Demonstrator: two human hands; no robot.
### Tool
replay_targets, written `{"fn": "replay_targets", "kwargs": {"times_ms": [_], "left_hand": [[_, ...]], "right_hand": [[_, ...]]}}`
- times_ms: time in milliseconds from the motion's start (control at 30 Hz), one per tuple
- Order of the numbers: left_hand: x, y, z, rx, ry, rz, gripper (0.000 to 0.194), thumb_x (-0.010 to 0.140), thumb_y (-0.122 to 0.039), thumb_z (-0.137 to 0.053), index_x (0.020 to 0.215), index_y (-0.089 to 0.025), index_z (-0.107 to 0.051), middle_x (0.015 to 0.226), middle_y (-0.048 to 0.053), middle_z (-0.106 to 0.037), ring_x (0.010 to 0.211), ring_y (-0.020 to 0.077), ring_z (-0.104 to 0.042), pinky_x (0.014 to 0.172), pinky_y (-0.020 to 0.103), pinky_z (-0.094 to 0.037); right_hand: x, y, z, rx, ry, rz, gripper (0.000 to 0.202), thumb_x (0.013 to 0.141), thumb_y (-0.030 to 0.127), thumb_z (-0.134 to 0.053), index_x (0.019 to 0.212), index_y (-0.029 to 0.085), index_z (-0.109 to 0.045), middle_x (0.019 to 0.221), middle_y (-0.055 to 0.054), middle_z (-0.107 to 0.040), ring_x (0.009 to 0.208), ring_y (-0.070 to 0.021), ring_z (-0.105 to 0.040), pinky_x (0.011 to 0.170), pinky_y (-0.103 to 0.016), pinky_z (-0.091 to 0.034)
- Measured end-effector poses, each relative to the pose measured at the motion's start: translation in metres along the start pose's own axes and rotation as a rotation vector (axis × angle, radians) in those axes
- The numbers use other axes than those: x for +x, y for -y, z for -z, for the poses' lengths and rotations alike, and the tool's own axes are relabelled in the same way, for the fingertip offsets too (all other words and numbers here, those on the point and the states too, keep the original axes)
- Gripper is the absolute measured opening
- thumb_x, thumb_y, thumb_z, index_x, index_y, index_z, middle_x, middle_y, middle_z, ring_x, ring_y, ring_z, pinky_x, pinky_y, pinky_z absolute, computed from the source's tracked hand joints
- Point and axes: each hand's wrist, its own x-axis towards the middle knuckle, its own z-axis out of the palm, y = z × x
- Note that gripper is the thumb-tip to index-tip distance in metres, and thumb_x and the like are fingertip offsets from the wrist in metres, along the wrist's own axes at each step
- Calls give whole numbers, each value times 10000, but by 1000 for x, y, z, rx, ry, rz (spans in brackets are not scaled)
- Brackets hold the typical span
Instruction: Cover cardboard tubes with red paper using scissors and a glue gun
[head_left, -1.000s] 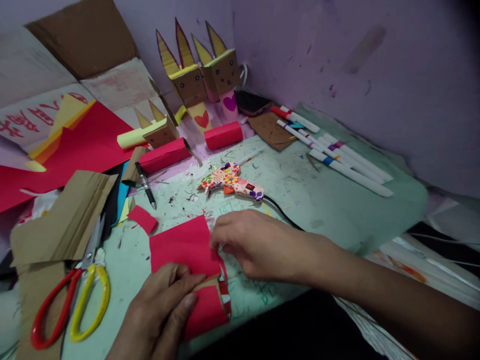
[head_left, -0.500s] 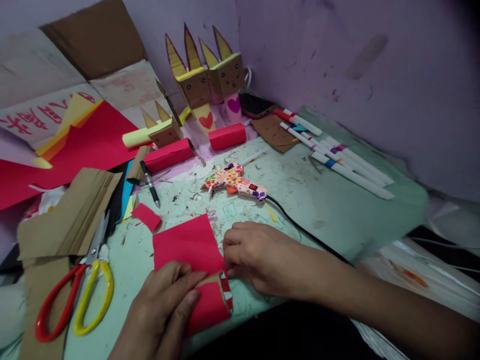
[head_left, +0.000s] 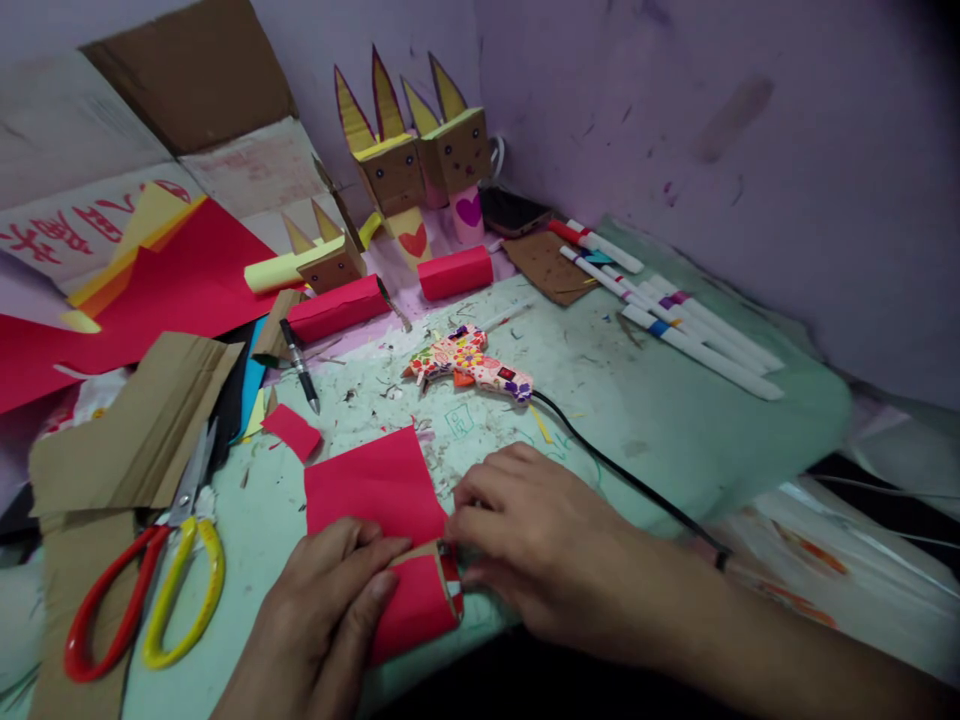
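Note:
A cardboard roll wrapped in red paper (head_left: 416, 605) lies at the table's front edge, its open end facing right. More of the red paper (head_left: 371, 480) spreads flat behind it. My left hand (head_left: 322, 600) is closed on the wrapped roll, thumb and fingers pressing it from the left. At the roll's right end is my right hand (head_left: 525, 540), fingers curled close to the opening; their tips are partly hidden, and what they pinch, if anything, is too small to name. Beyond the hands rests a flower-patterned glue gun (head_left: 472, 365), its black cord running right.
Red-and-yellow scissors (head_left: 184, 510) and cardboard pieces (head_left: 142, 430) lie left. Behind are a pen (head_left: 302, 370), two red rolls (head_left: 337, 308), and cardboard rabbit figures (head_left: 390, 175). Markers (head_left: 697, 350) lie at the right near a phone (head_left: 514, 210).
My right hand has shifted slightly, its fingers lifted and spread a little more at the roll's end. My left hand has stayed on the roll.

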Motion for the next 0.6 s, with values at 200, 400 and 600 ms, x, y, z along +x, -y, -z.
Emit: {"fn": "replay_targets", "kwargs": {"times_ms": [200, 400, 600], "left_hand": [[-1, 0, -1, 9, -21, 1, 266, 919, -257, -486, 1141, -291, -628, 947, 13, -682, 883, 154, -665, 743, 210, -561], [-4, 0, -2, 28, -35, -15, 276, 924, -260, -475, 1164, -301, -604, 975, 10, -692, 967, 168, -657, 765, 219, -560], [1, -4, -1, 15, -45, 8, 246, 929, -272, -471, 1095, -289, -652, 980, 8, -699, 906, 148, -675, 749, 195, -557]], "right_hand": [[8, -4, -22, -116, 89, 8, 35, 806, 191, -627, 801, 166, -651, 791, -43, -640, 744, -203, -552, 689, -357, -391], [3, -6, -22, -91, -220, 4, 125, 788, 140, -563, 694, 168, -640, 671, -32, -637, 644, -182, -566, 629, -337, -405], [-16, -41, 46, -415, -1051, -478, 89, 855, 242, -615, 841, 181, -677, 759, -37, -668, 698, -185, -606, 714, -341, -442]]}}
